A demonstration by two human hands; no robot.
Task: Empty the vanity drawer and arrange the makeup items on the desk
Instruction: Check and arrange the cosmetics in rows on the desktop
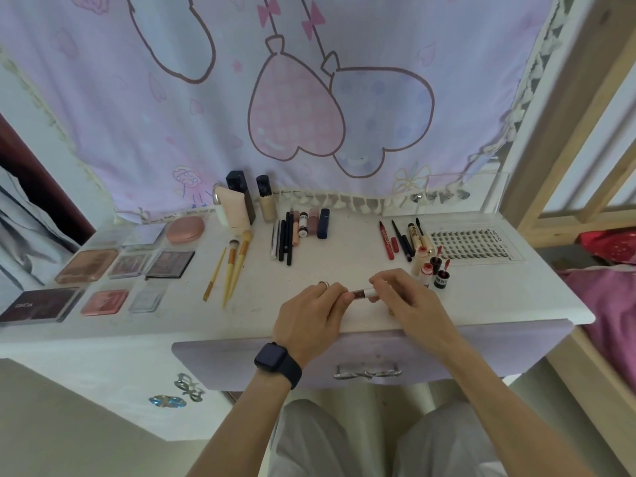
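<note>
Both hands were together just above the lilac drawer (241, 359), over the front edge of the worktop (172, 325). The left hand (309, 315) pinched the reddish end of a small lip tube (361, 293), probably a gloss, though it was too small to be sure. The right hand (406, 301) had its fingertips curled round the white end. Beyond the drawer to its left lay palettes (87, 266). Straight beyond it lay brushes (237, 266) and pencils (285, 239). Beyond it to the right stood little red bottles (442, 277), beside a lash tray (471, 244).
</note>
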